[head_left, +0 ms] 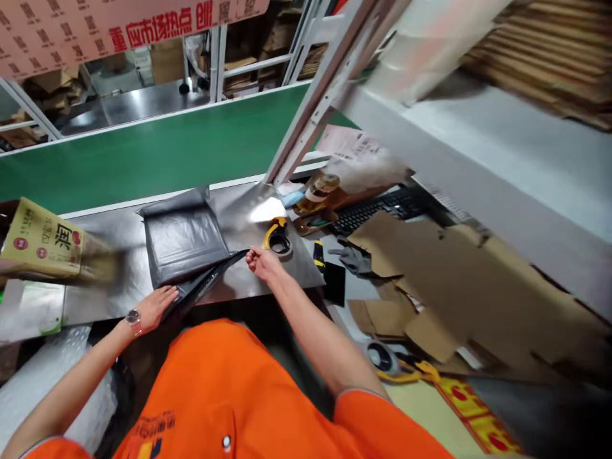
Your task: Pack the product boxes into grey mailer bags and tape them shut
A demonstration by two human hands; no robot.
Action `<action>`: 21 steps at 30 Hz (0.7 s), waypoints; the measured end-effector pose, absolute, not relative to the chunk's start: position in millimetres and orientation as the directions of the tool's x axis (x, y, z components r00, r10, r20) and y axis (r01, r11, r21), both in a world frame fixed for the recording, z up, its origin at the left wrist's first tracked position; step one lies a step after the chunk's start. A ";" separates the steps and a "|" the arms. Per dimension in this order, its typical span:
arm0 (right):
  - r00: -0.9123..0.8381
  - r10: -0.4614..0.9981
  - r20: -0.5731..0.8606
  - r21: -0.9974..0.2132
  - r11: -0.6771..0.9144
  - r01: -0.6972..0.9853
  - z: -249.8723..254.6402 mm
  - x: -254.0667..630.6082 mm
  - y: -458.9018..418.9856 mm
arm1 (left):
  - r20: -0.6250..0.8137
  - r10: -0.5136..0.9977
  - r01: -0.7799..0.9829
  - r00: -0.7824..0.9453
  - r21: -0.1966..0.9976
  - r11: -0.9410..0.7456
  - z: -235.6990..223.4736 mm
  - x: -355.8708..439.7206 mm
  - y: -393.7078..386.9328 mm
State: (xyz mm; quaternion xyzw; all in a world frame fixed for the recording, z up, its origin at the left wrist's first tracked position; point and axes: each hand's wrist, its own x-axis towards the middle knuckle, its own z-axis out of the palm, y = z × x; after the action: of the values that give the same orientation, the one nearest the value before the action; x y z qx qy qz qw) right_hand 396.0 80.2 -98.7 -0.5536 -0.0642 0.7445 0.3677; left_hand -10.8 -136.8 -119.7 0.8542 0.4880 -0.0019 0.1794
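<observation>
A dark grey plastic mailer bag (184, 239) lies packed on the steel table (282, 271). Its flap (210, 280) hangs over the near edge. My left hand (155, 306), with a watch on the wrist, presses flat on the flap's near end, fingers stretched out. My right hand (261, 261) pinches the flap's far corner between closed fingers. A yellow and black tape dispenser (277, 237) sits just beyond my right hand.
A green conveyor belt (157, 153) runs behind the table. A yellow carton (41, 239) stands at the left. At right lie a keyboard (377, 210), a grey glove (356, 258), tape rolls (322, 188), flat cardboard (459, 280) and a white shelf (478, 172) overhead.
</observation>
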 end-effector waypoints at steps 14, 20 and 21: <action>-0.079 0.575 -0.814 -0.459 -0.722 -0.518 -89.0 394.4 84.0 | 0.114 0.963 0.925 0.244 0.269 -0.267 -181.6 -57.9 -186.8; -0.035 0.576 -0.817 -0.471 -0.701 -0.536 -93.0 392.3 84.2 | 0.303 0.953 0.760 0.012 0.617 -0.206 -173.9 -43.8 -187.6; -0.028 0.581 -0.814 -0.477 -0.694 -0.539 -93.6 392.2 83.8 | 0.294 0.954 0.716 -0.063 0.679 -0.162 -172.6 -39.8 -184.5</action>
State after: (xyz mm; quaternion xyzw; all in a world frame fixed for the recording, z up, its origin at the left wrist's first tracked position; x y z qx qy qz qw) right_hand 392.2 83.8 -93.6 -0.5775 -0.0179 0.7166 0.3906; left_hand -39.8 -184.5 -172.6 0.6655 0.6273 0.3716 0.1598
